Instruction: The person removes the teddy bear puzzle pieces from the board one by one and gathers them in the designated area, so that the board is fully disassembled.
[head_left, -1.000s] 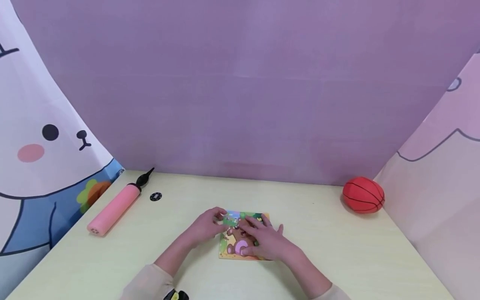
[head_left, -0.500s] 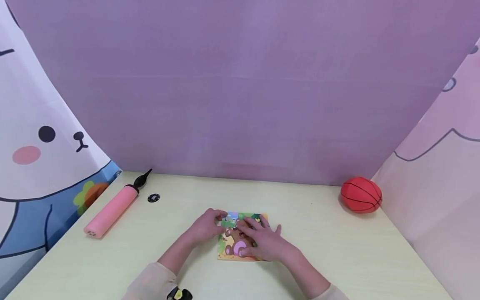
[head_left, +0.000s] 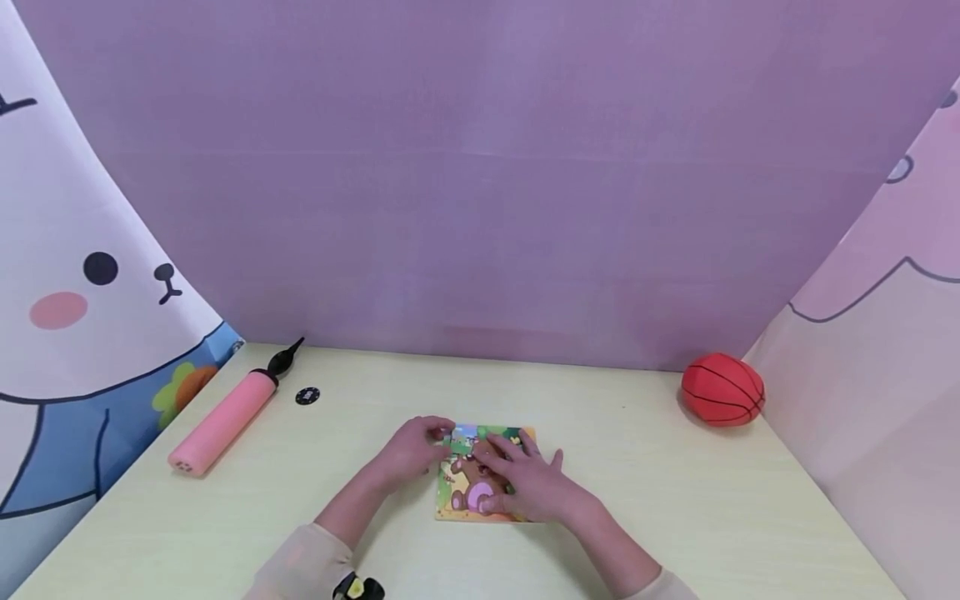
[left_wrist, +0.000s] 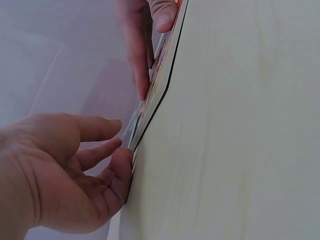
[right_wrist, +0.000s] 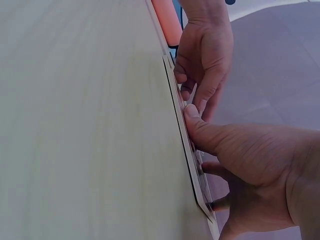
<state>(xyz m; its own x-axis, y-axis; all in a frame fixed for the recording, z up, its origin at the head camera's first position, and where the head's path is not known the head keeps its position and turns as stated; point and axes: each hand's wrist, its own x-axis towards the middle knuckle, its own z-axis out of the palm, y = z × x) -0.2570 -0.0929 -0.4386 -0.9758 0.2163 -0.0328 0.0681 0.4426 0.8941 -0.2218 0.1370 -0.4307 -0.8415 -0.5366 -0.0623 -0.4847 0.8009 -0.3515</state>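
A square picture puzzle (head_left: pixel 471 483) showing a brown bear lies flat on the table in front of me. At its upper left corner, my left hand (head_left: pixel 411 452) pinches the edge of a blue-and-green puzzle piece (head_left: pixel 462 442) with thumb and fingertips. The left wrist view shows this piece slightly tilted at the board's edge. Spread over the right half of the puzzle is my right hand (head_left: pixel 536 483), its fingers resting on the picture and covering part of the bear. In the right wrist view, its thumb (right_wrist: pixel 192 112) touches the board's face near the front edge.
To the left lies a pink hand pump (head_left: pixel 228 421) with a black nozzle. Beside the nozzle is a round black chip (head_left: pixel 307 396). A red ball (head_left: pixel 722 390) with black lines sits at the back right. A purple cloth wall (head_left: pixel 480 208) rises behind the table.
The head view has shifted slightly. Both hands stay at the same spots on the puzzle, with hardly any movement.
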